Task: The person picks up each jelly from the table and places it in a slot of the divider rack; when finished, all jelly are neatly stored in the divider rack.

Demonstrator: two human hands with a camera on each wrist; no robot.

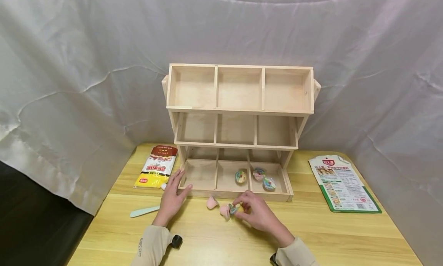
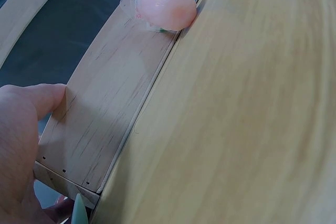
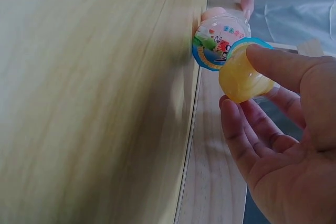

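My right hand (image 1: 257,214) pinches a yellow jelly cup (image 3: 239,80) between thumb and fingers, just in front of a wooden three-tier rack (image 1: 204,193). Right by it is a pink jelly cup (image 1: 225,211) with a printed lid. Another pink jelly cup (image 1: 212,202) lies a little to the left, against the rack's front board. My left hand (image 1: 171,200) rests at the rack's front left corner. Its thumb touches the front board's upper edge, and the other fingers lie along the side, partly hidden in the left wrist view.
In the bottom tier, a yellow jelly cup (image 1: 240,177) sits in the middle compartment. The right one holds a pink cup (image 1: 258,174) and a pale cup (image 1: 269,184). A red-yellow bag (image 1: 157,166), mint-green stick (image 1: 144,211) and green-white packet (image 1: 344,185) flank the rack.
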